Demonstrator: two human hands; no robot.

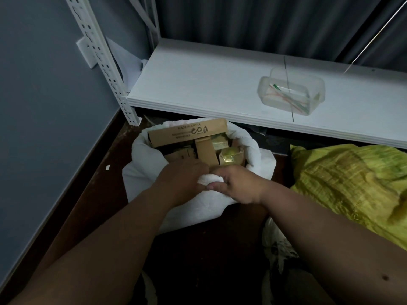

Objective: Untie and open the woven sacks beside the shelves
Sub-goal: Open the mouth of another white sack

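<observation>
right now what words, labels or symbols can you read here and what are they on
"MADE IN CHINA": printed on the long cardboard box lying across the mouth of the open white woven sack.
Three small symbols to the right of that text on the same box: a round mark, a recycling triangle and a figure binning litter.
A smaller line below "MADE IN CHINA": too small to read.
Yellow woven sack, clear plastic container: no readable text.

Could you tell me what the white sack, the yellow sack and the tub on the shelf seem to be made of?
White sack: looks like soft woven plastic cloth, matte, with its rim rolled down in folds.
Yellow sack: woven plastic, slightly glossy; a crossed weave shows.
Tub: clear thin plastic; the sticks inside show through.
Shelf: smooth white board, material unclear.
</observation>
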